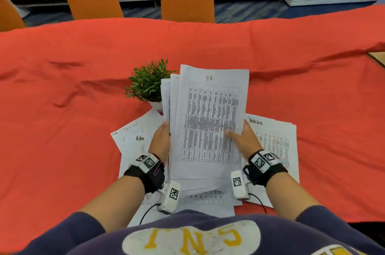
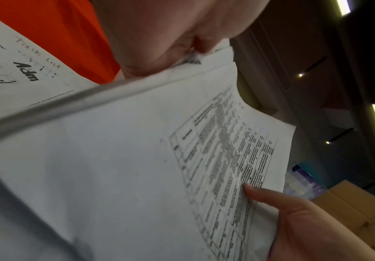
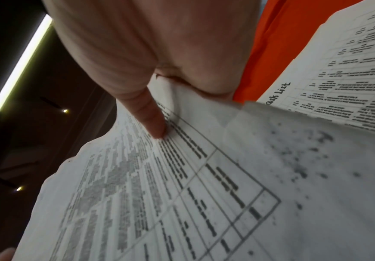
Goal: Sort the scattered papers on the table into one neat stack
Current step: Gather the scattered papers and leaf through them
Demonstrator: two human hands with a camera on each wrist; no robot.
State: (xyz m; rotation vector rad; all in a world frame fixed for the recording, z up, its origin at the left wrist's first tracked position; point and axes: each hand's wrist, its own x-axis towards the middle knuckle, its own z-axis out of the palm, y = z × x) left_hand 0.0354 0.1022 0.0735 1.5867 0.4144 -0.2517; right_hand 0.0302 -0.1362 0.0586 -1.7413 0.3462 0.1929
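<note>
Together we held the sheaf of papers (image 1: 208, 121) raised above the worktop's (image 1: 62, 88) near edge, left grip (image 1: 160, 140) grasping one side, right grip (image 1: 242, 140) pinching the other; loose sheets (image 1: 275, 140) lay beneath, beside a plant (image 1: 148, 81).

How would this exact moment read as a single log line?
stage: gathering | left hand: grips bundle of papers | right hand: grips bundle | loose sheets: on table | stack: unfinished

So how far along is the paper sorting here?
Partway. Done: several sheets are gathered into a bundle. In hand: left hand and right hand grip its sides, edges still fanned. Left: loose papers on the red cloth around and under it.
</note>
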